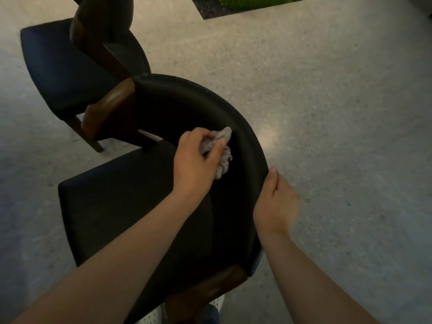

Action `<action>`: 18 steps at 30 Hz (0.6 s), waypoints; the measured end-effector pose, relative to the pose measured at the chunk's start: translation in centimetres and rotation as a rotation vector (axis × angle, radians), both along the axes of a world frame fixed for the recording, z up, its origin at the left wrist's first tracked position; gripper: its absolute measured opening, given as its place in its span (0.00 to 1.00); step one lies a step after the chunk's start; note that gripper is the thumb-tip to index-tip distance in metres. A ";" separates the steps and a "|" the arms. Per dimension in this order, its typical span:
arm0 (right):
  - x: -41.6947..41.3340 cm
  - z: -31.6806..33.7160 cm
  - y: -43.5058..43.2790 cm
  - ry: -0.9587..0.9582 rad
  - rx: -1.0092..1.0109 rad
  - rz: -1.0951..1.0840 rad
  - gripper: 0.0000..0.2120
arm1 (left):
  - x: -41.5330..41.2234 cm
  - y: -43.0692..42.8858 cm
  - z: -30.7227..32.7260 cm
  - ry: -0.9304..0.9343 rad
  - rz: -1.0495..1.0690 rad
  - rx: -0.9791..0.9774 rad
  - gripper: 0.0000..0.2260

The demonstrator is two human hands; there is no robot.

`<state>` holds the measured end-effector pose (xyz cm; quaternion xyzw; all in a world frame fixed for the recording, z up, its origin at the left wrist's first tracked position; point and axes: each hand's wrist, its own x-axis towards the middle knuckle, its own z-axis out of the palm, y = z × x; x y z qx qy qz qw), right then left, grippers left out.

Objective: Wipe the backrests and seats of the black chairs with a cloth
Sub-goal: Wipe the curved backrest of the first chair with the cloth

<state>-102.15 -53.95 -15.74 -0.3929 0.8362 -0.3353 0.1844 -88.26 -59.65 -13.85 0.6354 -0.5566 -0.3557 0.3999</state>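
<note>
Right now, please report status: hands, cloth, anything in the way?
Left hand grips cloth, pressed on inner backrest. Right hand holds backrest rim. Second chair close beside, not blocking.

The pale speckled floor (327, 90) carried the near black chair (117, 206), and just beyond it the second black chair (53, 66) on its wooden legs. Farther off sat a dark-edged green patch (245, 5).
</note>
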 end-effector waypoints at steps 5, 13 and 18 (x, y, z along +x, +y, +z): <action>0.0 0.0 0.2 0.030 0.004 0.017 0.20 | -3.0 -1.4 1.4 0.104 0.036 -0.045 0.08; 0.0 0.2 0.0 0.071 0.024 0.018 0.18 | -5.3 -3.1 0.6 0.010 -0.066 -0.128 0.10; 0.0 -0.2 0.0 0.064 0.003 0.028 0.19 | -5.6 -3.6 0.4 -0.126 -0.092 -0.170 0.08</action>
